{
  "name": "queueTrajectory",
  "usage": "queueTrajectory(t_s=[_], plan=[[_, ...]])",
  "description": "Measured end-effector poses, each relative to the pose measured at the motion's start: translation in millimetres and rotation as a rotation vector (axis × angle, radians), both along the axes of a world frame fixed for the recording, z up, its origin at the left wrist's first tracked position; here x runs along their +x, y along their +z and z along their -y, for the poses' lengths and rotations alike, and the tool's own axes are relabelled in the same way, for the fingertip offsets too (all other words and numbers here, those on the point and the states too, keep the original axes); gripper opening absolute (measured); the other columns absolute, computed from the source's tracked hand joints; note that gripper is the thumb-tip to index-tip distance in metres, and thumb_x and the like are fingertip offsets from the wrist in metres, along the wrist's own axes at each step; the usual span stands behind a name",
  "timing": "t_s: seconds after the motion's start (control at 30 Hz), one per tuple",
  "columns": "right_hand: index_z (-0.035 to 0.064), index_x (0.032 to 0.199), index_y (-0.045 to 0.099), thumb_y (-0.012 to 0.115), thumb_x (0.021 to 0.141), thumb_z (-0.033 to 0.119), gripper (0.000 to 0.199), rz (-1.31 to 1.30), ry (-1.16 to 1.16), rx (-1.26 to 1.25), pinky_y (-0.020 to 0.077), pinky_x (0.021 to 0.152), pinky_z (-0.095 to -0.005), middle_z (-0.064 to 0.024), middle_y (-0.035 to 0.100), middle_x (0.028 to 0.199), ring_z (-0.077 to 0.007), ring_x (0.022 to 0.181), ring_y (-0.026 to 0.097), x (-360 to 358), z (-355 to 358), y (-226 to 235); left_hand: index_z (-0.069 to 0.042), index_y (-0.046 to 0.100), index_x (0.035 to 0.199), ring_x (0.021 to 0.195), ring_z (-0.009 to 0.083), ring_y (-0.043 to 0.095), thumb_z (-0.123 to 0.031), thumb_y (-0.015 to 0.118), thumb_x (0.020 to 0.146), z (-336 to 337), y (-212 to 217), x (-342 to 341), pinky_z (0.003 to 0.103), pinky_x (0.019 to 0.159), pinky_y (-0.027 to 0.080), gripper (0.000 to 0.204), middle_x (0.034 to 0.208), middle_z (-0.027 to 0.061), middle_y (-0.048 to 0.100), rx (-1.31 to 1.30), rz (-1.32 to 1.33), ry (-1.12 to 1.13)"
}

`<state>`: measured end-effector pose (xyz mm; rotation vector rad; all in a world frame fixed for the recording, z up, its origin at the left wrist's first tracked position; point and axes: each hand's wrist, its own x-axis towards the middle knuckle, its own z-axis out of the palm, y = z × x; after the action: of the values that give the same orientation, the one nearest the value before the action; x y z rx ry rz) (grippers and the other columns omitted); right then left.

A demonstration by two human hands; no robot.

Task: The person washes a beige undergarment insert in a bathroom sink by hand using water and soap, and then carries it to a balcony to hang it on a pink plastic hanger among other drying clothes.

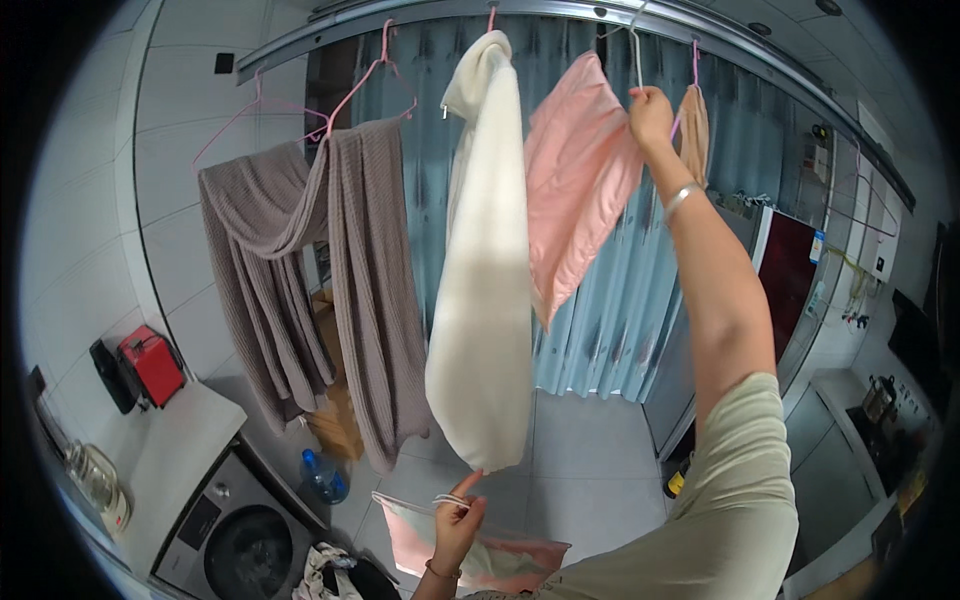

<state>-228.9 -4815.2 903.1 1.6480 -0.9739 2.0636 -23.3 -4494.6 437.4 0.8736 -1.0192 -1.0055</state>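
My right hand [650, 115] is raised high and grips a pink cloth [575, 190] at its upper right corner, near a hanger hook on the overhead rail [740, 55]. Just left of it hangs a long cream garment [485, 270] on a pink hanger. My left hand [458, 520] is low, below the cream garment's hem, pinching a thin white hanger [452, 500] together with a pink-and-cream cloth [440, 550]. Further left, a brown knitted garment [330, 270] is draped over pink hangers. A tan item [693, 130] hangs right of my raised hand.
A blue curtain [610, 330] hangs behind the laundry. A front-loading washing machine [235, 545] stands at lower left, with clothes heaped by its door. A red box [152, 362] and a glass jar [92, 478] sit on the counter. A blue water bottle [322, 477] stands on the floor.
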Motion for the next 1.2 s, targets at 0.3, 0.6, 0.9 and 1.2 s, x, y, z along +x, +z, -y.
queueTrajectory(t_s=[0.3,0.6,0.9,1.2], plan=[[0.0056,0.087,0.050,0.040,0.092,0.015,0.015,-0.175,0.580,0.336,0.0256,0.043,-0.0166,0.0065,0.038,0.061,-0.0018,0.051,0.033,-81,-101,-183,-0.004,0.039,0.130,0.050,0.0013,0.033,-0.003,0.055,0.084,-11,0,-72,0.017,0.045,0.029,0.049,0.055,-0.0081,0.036,-0.006,0.085,-0.041],[0.0020,0.087,0.052,0.044,0.088,0.008,0.010,-0.464,0.743,0.944,0.0387,0.051,-0.0226,-0.0028,0.050,0.068,-0.0089,0.056,0.045,-214,-227,-426,0.002,0.039,0.128,0.092,0.0109,0.047,-0.001,0.053,0.082,-13,4,-159,0.023,0.083,0.037,0.048,0.105,0.0050,0.051,-0.070,0.144,-0.017],[0.0034,0.090,0.049,0.050,0.080,0.005,0.010,-0.587,0.888,1.010,0.0406,0.056,-0.0360,-0.0137,0.055,0.071,-0.0295,0.063,0.052,-250,-290,-498,0.003,0.038,0.123,0.114,0.0193,0.041,-0.008,0.057,0.082,3,16,-219,0.030,0.098,0.028,0.047,0.122,0.0139,0.046,-0.158,0.238,0.102],[0.0107,0.120,0.044,0.062,0.078,0.014,0.046,-0.865,1.056,1.138,0.0390,0.088,-0.0366,-0.0069,0.045,0.120,-0.0205,0.114,0.041,-194,-241,-508,-0.003,0.061,0.093,0.049,0.0004,0.023,-0.015,0.047,0.091,9,4,-150,0.018,0.044,0.017,0.018,0.055,-0.0101,0.030,-0.073,0.015,0.151]])
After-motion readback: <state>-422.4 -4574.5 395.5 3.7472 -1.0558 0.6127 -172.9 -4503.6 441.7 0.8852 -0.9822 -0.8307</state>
